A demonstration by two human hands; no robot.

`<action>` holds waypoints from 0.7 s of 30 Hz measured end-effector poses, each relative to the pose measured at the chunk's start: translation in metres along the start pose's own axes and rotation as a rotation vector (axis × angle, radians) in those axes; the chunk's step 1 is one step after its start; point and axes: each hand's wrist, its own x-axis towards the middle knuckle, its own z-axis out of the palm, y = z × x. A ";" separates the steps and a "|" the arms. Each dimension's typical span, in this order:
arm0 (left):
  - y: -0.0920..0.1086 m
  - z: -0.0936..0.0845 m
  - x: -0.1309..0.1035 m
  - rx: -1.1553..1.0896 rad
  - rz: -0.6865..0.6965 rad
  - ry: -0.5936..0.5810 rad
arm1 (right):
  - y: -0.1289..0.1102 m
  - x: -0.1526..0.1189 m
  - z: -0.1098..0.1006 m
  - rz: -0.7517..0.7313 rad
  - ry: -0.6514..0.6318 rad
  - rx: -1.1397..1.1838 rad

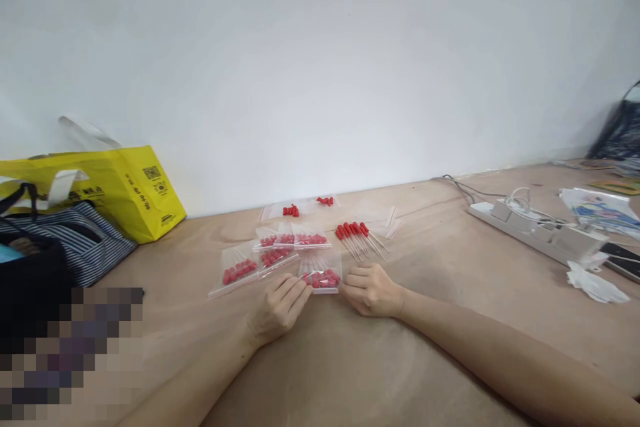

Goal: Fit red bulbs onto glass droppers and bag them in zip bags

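Observation:
Between my hands lies a small clear zip bag of red-tipped sticks, its sealing edge toward me. My left hand pinches the bag's near left corner. At the near right corner, my right hand has its fingers closed on the same edge. Just beyond, more filled zip bags overlap one another, and another filled bag lies to the left. Several loose red-tipped sticks are fanned out beyond my right hand, tips pointing away from me.
Near the wall lie bags with red pieces and a flat clear bag. A yellow tote bag and striped bag stand left. On the right are a power strip with cables and a crumpled tissue.

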 end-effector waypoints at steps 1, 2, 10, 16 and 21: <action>0.000 0.000 0.000 0.003 -0.017 -0.021 | 0.000 0.000 0.000 -0.003 -0.002 0.001; 0.000 0.000 0.000 0.003 -0.034 -0.042 | 0.000 0.000 0.000 -0.003 -0.003 0.000; -0.004 -0.004 -0.008 -0.068 -0.055 -0.101 | 0.001 -0.001 -0.001 0.016 -0.044 0.037; -0.003 -0.012 -0.012 -0.400 -0.428 -0.166 | 0.004 -0.005 -0.004 0.042 -0.109 0.110; 0.007 -0.009 0.000 -0.807 -1.184 -0.235 | 0.008 -0.009 -0.009 0.031 -0.171 0.170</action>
